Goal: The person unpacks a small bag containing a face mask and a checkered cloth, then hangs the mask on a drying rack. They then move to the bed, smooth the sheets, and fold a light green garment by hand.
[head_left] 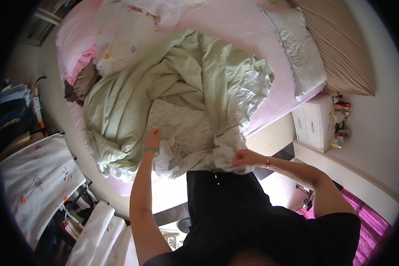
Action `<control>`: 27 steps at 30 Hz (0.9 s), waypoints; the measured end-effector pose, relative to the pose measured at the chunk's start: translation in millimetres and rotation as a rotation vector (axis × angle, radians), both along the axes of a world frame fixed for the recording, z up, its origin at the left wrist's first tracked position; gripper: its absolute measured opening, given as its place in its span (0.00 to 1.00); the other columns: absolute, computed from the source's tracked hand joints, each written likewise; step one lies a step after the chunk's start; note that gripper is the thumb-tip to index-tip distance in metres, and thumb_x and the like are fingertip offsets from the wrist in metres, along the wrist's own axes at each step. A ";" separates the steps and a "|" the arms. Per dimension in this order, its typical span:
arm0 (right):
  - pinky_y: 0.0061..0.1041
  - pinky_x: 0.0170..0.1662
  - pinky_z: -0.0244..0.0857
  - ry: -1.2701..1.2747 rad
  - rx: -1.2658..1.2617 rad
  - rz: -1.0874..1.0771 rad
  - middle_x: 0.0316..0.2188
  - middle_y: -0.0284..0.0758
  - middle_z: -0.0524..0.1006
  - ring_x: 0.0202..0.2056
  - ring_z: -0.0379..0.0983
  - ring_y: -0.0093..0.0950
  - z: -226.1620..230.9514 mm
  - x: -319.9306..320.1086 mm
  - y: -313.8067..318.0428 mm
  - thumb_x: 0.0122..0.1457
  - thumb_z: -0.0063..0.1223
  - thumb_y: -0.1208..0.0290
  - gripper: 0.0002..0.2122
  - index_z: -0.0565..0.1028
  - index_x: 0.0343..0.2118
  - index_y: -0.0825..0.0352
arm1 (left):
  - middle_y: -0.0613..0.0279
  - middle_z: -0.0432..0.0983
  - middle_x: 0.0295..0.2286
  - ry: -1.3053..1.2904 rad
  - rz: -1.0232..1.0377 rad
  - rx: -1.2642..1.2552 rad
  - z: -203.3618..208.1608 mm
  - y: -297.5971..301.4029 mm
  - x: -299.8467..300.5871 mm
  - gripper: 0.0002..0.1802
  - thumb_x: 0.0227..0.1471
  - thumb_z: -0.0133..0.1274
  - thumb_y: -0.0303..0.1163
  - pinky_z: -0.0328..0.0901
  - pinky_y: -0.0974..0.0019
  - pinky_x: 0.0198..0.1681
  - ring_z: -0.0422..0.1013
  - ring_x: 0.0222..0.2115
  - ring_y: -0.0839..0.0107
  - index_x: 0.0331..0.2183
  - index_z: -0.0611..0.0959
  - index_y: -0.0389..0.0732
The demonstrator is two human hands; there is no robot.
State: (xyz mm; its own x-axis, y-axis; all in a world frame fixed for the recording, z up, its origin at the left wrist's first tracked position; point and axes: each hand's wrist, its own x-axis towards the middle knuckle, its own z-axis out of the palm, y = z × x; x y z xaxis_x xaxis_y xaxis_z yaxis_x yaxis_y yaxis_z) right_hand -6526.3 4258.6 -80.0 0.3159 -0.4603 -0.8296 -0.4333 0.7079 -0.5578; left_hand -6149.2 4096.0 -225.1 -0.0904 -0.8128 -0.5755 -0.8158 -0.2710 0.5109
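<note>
A bunched quilt (177,80), pale green on one side and white with a faint pattern on the other, lies heaped on the bed's near half. At its near edge, my left hand (152,138) is closed, gripping the patterned white side (181,124). My right hand (247,158) is also closed, pinching a gathered bit of the white edge farther right. Between the two hands the fabric hangs in loose folds in front of my black clothing. My fingertips are partly hidden by the hands and the folds.
The quilt rests on a bed with a pink sheet (228,20). A grey-white pillow (297,53) lies by the brown headboard cushion (341,44). Right of the bed stands a white bedside cabinet (312,122) with small bottles; at left are fabric-covered shelves (44,177).
</note>
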 end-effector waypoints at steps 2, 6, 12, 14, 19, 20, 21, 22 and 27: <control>0.20 0.30 0.63 0.015 0.066 0.172 0.22 0.30 0.73 0.27 0.68 0.19 -44.1 -4.7 0.1 0.50 0.60 0.55 0.15 0.74 0.27 0.64 | 0.50 0.75 0.40 0.021 0.000 -0.139 -56.5 -15.7 2.9 0.19 0.51 0.51 0.40 0.66 0.58 0.43 0.72 0.41 0.56 0.43 0.79 0.41; 0.26 0.41 0.68 0.130 -0.049 0.080 0.32 0.31 0.79 0.36 0.74 0.26 -103.3 -41.7 -21.2 0.52 0.58 0.57 0.14 0.78 0.37 0.59 | 0.52 0.73 0.44 0.037 -0.049 -0.404 -120.0 -53.0 -13.7 0.28 0.49 0.55 0.39 0.64 0.58 0.47 0.70 0.45 0.56 0.51 0.72 0.40; 0.26 0.44 0.67 0.808 -1.100 0.098 0.42 0.41 0.75 0.43 0.72 0.33 -235.5 -191.5 -133.3 0.55 0.55 0.63 0.16 0.73 0.42 0.68 | 0.55 0.76 0.41 0.016 0.118 -0.130 -142.2 -70.2 -60.4 0.34 0.43 0.60 0.46 0.65 0.58 0.45 0.72 0.41 0.57 0.51 0.72 0.41; 0.33 0.52 0.59 0.787 -0.941 -0.419 0.46 0.41 0.73 0.49 0.67 0.37 -229.7 -183.1 -201.0 0.51 0.59 0.60 0.20 0.72 0.44 0.66 | 0.56 0.76 0.39 -0.055 0.134 0.028 -146.9 -53.0 -47.1 0.33 0.42 0.60 0.46 0.66 0.58 0.44 0.73 0.39 0.57 0.48 0.73 0.42; 0.44 0.47 0.57 1.035 -0.713 -0.084 0.38 0.44 0.75 0.43 0.70 0.41 -230.1 -196.3 -245.6 0.52 0.56 0.62 0.15 0.72 0.38 0.67 | 0.52 0.71 0.46 -0.269 -0.204 -0.018 -118.3 -34.9 -52.5 0.31 0.40 0.61 0.44 0.63 0.55 0.47 0.69 0.45 0.55 0.47 0.74 0.43; 0.44 0.45 0.59 1.010 -0.639 0.027 0.36 0.44 0.76 0.41 0.71 0.42 -233.4 -199.1 -243.5 0.53 0.55 0.63 0.13 0.72 0.36 0.67 | 0.50 0.68 0.49 -0.225 -0.119 -0.193 -112.1 -29.4 -53.8 0.33 0.40 0.61 0.44 0.61 0.54 0.49 0.66 0.48 0.54 0.49 0.73 0.45; 0.44 0.39 0.60 0.901 -0.809 0.034 0.29 0.45 0.76 0.35 0.71 0.47 -227.8 -192.3 -237.5 0.56 0.51 0.66 0.09 0.70 0.30 0.67 | 0.49 0.65 0.52 -0.183 -0.029 -0.368 -105.5 -23.4 -58.5 0.35 0.39 0.62 0.43 0.59 0.52 0.51 0.63 0.51 0.53 0.51 0.72 0.46; 0.43 0.36 0.62 0.821 -0.916 0.013 0.28 0.46 0.74 0.33 0.69 0.50 -217.1 -184.1 -226.6 0.57 0.49 0.66 0.09 0.68 0.28 0.68 | 0.48 0.59 0.55 -0.179 0.001 -0.476 -84.4 -38.6 -82.8 0.38 0.39 0.62 0.43 0.56 0.51 0.53 0.58 0.54 0.53 0.54 0.69 0.48; 0.31 0.25 0.59 0.397 -0.684 -0.180 0.18 0.42 0.69 0.21 0.65 0.39 -96.6 -145.3 -172.8 0.57 0.53 0.73 0.06 0.70 0.31 0.69 | 0.56 0.50 0.60 -0.373 -0.107 -0.821 -32.8 -185.6 -113.5 0.48 0.38 0.64 0.41 0.47 0.48 0.58 0.47 0.61 0.57 0.60 0.59 0.55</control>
State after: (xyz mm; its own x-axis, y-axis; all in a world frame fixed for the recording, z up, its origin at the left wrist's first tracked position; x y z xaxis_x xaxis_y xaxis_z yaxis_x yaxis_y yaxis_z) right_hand -6671.6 4085.8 -176.6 -0.0701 -0.9221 -0.3806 -0.6018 0.3434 -0.7211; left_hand -6262.7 3910.4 -257.9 -0.1128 -0.9783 0.1740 -0.9668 0.1484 0.2079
